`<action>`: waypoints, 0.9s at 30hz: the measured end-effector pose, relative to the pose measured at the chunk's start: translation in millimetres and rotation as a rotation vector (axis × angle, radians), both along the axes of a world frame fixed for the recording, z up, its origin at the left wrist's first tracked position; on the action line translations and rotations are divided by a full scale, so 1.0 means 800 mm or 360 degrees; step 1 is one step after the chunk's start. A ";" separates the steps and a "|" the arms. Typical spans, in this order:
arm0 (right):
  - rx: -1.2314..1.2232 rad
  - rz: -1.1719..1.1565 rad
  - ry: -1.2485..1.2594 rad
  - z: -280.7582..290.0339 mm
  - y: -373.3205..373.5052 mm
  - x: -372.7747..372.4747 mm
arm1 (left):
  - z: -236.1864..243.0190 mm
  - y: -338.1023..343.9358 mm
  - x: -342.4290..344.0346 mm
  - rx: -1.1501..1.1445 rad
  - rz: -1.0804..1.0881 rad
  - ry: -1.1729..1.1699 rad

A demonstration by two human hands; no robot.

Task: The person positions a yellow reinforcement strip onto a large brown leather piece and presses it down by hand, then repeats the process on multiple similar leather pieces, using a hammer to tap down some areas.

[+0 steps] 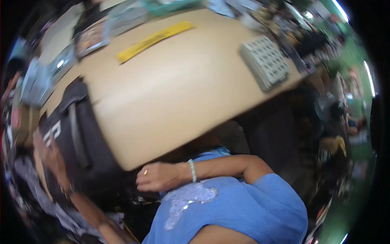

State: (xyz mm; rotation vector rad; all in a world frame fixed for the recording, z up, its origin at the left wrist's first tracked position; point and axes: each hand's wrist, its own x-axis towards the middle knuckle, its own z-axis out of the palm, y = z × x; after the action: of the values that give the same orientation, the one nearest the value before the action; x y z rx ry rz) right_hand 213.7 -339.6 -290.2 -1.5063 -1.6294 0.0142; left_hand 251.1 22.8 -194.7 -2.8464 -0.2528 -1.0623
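Observation:
A dark fabric bag (97, 150) with a strap and white lettering lies along the table's left side. My left hand (51, 156) rests on its left part, fingers extended and somewhat blurred. Just beyond the front edge of the tan table (174, 110), near the bag's lower right corner, my right hand (160, 177) is held in front of my body with curled fingers; whether anything is inside them is hidden.
A yellow strip (155, 40) lies toward the back, and a pale gridded block (264, 61) at the right. Packets (92, 37) and boxes line the back and left edges. A person (355, 124) is in the cluttered background at far right.

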 end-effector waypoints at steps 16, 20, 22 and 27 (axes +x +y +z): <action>-0.1024 -0.3231 0.0185 -0.127 -0.424 0.051 | -0.072 -0.336 0.012 -0.0816 -0.0390 0.0505; -0.1092 -0.3261 0.0344 -0.142 -0.429 0.059 | -0.090 -0.325 0.013 -0.0746 -0.0367 0.0614; -0.0920 -0.3282 0.0388 -0.148 -0.436 0.059 | -0.090 -0.327 0.014 -0.0779 -0.0362 0.0633; 0.1138 -0.3337 0.1737 -0.096 -0.474 0.042 | -0.083 -0.330 0.010 -0.1025 -0.0368 0.0591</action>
State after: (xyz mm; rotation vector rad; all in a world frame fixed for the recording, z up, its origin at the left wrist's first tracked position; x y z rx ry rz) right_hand 247.1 -719.0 -367.1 -1.4036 1.0575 -0.6537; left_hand 259.1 -240.9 -261.4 -3.6507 -0.2783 -0.5089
